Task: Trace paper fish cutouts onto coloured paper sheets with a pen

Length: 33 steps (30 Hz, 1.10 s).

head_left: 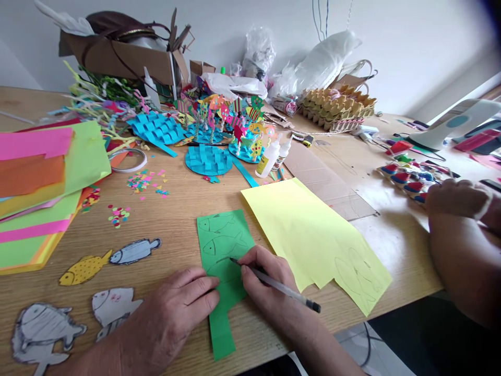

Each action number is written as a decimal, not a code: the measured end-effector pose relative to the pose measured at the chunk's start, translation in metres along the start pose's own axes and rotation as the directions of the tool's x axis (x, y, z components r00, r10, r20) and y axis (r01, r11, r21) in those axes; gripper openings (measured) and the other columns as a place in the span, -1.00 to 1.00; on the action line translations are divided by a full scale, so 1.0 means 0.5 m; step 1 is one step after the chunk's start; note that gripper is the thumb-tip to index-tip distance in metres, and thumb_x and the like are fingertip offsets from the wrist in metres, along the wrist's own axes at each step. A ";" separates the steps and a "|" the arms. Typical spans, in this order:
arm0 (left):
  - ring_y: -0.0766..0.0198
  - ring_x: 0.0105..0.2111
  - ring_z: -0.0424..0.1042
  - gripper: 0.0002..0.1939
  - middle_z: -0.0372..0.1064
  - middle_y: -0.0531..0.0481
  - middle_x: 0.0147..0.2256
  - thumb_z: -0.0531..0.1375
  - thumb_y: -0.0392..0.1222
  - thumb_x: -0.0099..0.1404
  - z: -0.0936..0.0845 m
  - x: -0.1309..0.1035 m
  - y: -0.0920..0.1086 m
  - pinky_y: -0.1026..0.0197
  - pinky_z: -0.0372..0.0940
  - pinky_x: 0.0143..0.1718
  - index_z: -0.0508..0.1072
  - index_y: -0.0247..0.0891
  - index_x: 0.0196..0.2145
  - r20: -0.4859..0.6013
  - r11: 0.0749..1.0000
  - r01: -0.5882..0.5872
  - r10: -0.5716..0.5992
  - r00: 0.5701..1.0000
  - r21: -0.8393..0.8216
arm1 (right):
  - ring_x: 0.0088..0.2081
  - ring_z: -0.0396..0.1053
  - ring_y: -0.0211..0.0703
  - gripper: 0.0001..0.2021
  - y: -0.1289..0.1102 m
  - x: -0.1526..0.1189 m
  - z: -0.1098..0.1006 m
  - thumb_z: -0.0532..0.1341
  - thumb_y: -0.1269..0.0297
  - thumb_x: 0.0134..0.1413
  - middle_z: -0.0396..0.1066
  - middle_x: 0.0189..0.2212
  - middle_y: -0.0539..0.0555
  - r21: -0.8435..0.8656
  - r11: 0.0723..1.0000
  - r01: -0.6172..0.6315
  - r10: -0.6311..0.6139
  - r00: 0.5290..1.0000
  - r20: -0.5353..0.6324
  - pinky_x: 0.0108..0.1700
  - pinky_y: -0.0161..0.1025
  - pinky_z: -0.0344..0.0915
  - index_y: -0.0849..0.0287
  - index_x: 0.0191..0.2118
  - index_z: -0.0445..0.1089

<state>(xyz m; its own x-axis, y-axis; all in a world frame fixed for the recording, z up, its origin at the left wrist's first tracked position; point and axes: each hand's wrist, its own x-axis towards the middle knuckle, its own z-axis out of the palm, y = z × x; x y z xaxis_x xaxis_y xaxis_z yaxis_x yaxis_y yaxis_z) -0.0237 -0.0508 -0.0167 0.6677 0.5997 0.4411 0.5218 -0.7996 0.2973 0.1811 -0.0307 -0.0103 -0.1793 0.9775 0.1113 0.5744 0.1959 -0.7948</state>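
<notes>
My right hand (270,279) grips a pen (287,290) with a clear grey barrel and a black end. Its tip rests on a green paper piece (225,235), at a dark curved line below two drawn fish outlines. Fingers stretched and lying flat, my left hand (178,305) presses on the left edge of this paper. Cut-out paper fish lie to the left: a yellow one with dots (84,269), a grey-blue one (133,251) and several white ones, some partly under my left forearm. To the right is a yellow sheet (297,224) with pencilled fish shapes.
Coloured sheets (35,183) are stacked at left, near confetti (144,183) and a tape roll (127,159). Behind stand blue woven paper discs (209,159), glue bottles (268,159) and egg cartons (336,107). Another person's arm (456,245) reaches in at right, by painted carton pieces (403,177).
</notes>
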 end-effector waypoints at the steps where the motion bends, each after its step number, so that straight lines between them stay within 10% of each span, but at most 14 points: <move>1: 0.25 -0.12 0.33 -0.61 0.45 0.02 -0.16 -0.12 -0.50 0.34 0.000 0.000 0.001 0.27 0.34 -0.11 0.45 -0.25 -0.16 -0.008 1.000 -0.003 0.003 1.000 0.006 | -0.58 0.21 -0.30 -0.90 0.000 -0.001 -0.003 0.08 0.44 -0.07 0.25 -0.65 -0.10 0.024 0.999 -0.022 0.022 1.000 -0.007 -0.53 -0.37 0.12 0.14 -0.48 0.29; 33: 0.21 -0.19 0.34 -0.53 0.39 -0.11 -0.20 -0.22 -0.30 0.48 0.003 0.004 0.008 0.19 0.39 -0.23 0.48 -0.29 -0.23 -0.006 0.995 -0.034 0.034 0.999 0.097 | -0.58 0.21 -0.30 -0.90 -0.015 -0.045 0.001 0.08 0.44 -0.06 0.23 -0.65 -0.10 0.008 0.996 0.089 -0.089 0.989 0.114 -0.47 -0.36 0.13 0.15 -0.44 0.32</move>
<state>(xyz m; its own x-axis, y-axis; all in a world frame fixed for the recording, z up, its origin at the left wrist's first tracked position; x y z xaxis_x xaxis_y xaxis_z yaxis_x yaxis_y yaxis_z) -0.0197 -0.0526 -0.0161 0.6818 0.5717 0.4565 0.5483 -0.8124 0.1985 0.1806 -0.0543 -0.0073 -0.3200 0.9407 0.1127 0.5497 0.2812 -0.7866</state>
